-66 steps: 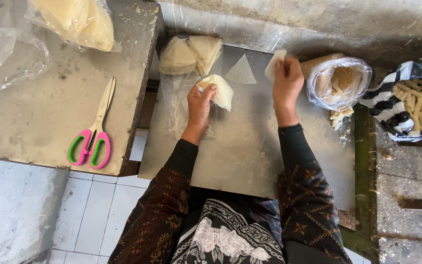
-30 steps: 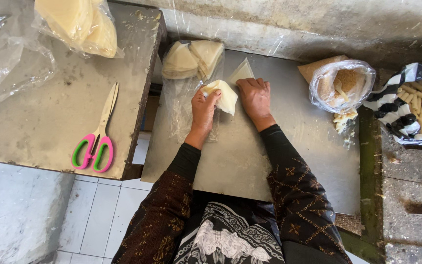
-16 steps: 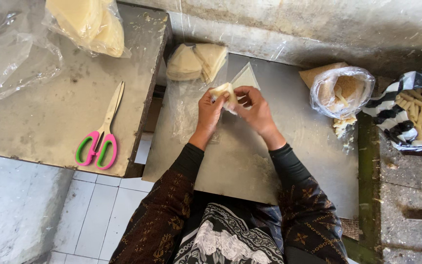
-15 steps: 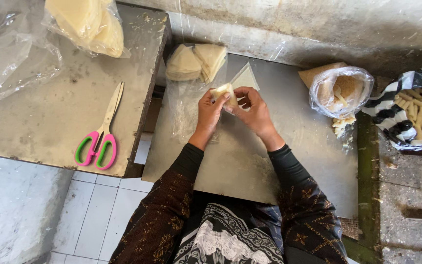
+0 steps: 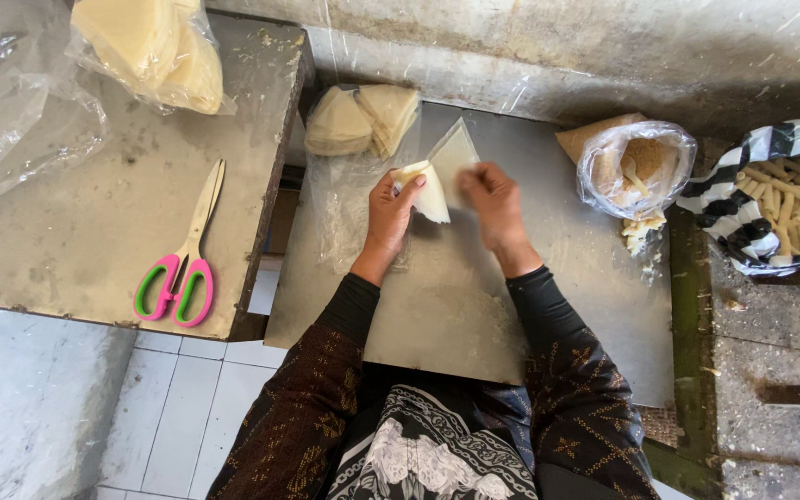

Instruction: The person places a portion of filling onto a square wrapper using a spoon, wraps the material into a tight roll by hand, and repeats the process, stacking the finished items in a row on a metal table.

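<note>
A person seated at a metal work board (image 5: 474,315) folds a pale triangular pastry wrapper (image 5: 430,190), seen from above. The left hand (image 5: 389,215) pinches the wrapper's upper corner between thumb and fingers, closed on it, holding it just above the board. The right hand (image 5: 491,199) is blurred beside the wrapper, fingers curled; whether it grips the wrapper or only brushes it cannot be told. By the look of it the work is in its middle — 1 wrapper is partly folded into a cone, another flat triangular sheet (image 5: 460,148) lies just behind it, and 2 stacks of unused wrappers (image 5: 358,118) wait at the board's far edge on clear plastic. To the right, a clear bag of filling (image 5: 636,167) stands open, and farther right a black-and-white striped bag (image 5: 770,208) holds many finished stick-shaped rolls — so a good number seem done, with plenty of wrappers left. To the left, a worn grey table (image 5: 85,241) carries pink-and-green-handled scissors (image 5: 182,255), a bag of more wrappers (image 5: 155,51) and crumpled clear plastic (image 5: 16,102). A rough concrete wall runs behind; white floor tiles (image 5: 178,398) show below.
</note>
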